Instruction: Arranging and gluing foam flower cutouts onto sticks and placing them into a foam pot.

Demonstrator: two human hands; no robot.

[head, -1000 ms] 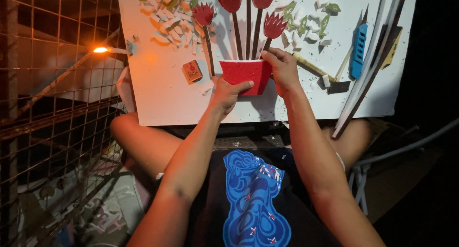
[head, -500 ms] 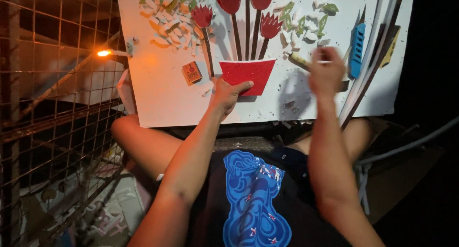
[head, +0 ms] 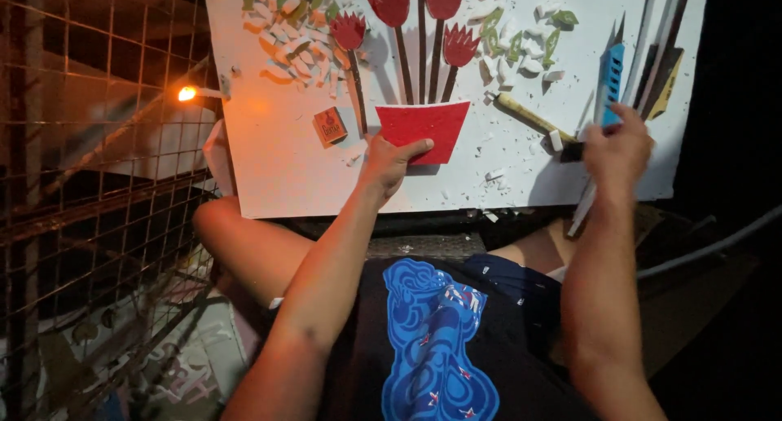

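Note:
A white board rests on my lap. Glued on it are red paper flowers on brown stems above a red paper pot. My left hand presses the pot's lower left edge, thumb lying on the red paper. My right hand is at the board's right side, fingers curled over several long strips next to a blue jagged piece. Whether it grips one of them is hidden. A yellow-green pen lies just left of that hand.
White and green paper scraps are scattered over the board's top, and a small orange box lies left of the pot. A wire mesh fence stands at my left with a small lamp behind it. My knees stick out under the board.
My right hand left the pot's right edge and moved right, past the pen, to the strips at the board's edge. The left hand stayed on the pot.

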